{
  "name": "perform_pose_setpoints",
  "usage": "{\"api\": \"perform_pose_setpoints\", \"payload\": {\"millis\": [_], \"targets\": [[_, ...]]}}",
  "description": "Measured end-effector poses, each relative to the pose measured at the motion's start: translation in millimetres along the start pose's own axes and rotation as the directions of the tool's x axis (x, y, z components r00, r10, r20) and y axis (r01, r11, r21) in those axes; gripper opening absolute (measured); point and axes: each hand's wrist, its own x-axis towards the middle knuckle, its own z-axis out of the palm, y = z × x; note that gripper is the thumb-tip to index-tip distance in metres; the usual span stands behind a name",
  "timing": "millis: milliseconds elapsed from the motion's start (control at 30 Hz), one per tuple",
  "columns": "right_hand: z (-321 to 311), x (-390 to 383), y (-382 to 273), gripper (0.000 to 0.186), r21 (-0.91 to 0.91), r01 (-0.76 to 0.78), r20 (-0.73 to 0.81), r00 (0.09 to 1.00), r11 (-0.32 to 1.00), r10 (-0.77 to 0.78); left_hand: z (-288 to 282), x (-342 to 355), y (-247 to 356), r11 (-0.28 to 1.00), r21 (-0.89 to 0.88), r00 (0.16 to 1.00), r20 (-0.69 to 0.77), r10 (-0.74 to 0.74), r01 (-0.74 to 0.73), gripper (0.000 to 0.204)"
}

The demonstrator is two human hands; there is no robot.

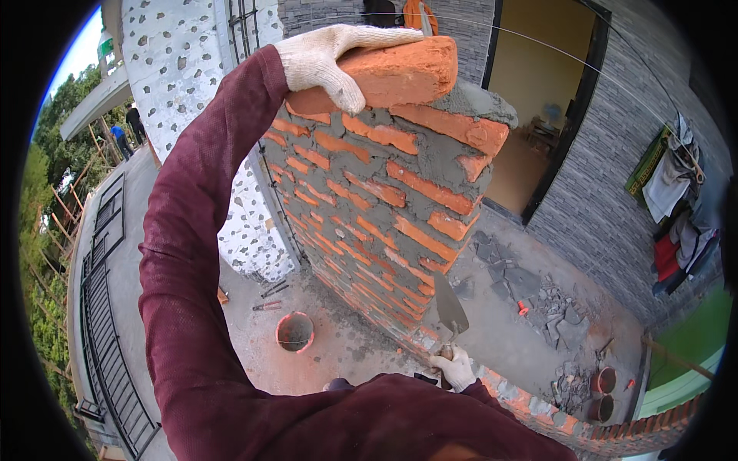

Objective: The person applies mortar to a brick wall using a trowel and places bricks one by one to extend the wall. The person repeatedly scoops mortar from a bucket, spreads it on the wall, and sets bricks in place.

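Note:
My left hand (327,61), in a white knit glove, grips an orange brick (400,73) from above, thumb on its near face. The brick lies along the top of a brick wall (369,192), over grey mortar (477,104) that shows beyond its right end. Low at the right of the wall, my right hand (455,367), gloved too, is closed round the handle of a pointed trowel (450,307). The trowel's blade points up, beside the wall's lower right end. Whether the brick rests fully on the mortar is hidden.
A bucket (295,333) stands on the floor left of the wall, near some hand tools (269,300). Rubble (557,307) and more buckets (603,380) lie to the right. A low brick course (530,403) runs toward lower right. A thin line (530,46) crosses above, before a doorway (538,100).

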Motion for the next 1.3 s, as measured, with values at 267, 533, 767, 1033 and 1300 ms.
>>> {"api": "perform_pose_setpoints", "payload": {"millis": [267,533,767,1033,1300], "targets": [[54,-17,26,0.013,0.084,-0.104,-0.404,0.906,0.991,0.129,-24,93,-42,0.980,-0.134,0.928,0.323,0.185,-0.148,0.111],[123,-18,68,0.010,0.201,-0.164,-0.691,0.675,0.966,0.259,-48,122,-109,0.920,-0.280,0.855,0.366,0.368,-0.276,0.117],[158,-19,79,0.009,0.267,-0.163,-0.781,0.541,0.950,0.312,-45,129,-136,0.925,-0.252,0.878,0.320,0.356,-0.283,0.113],[165,-6,95,0.010,0.320,-0.184,-0.799,0.474,0.929,0.369,-22,151,-163,0.908,-0.216,0.867,0.281,0.411,-0.360,0.118],[123,17,109,0.017,0.248,-0.213,-0.682,0.654,0.945,0.327,-51,129,-133,0.898,-0.314,0.870,0.287,0.400,-0.309,0.108]]}}
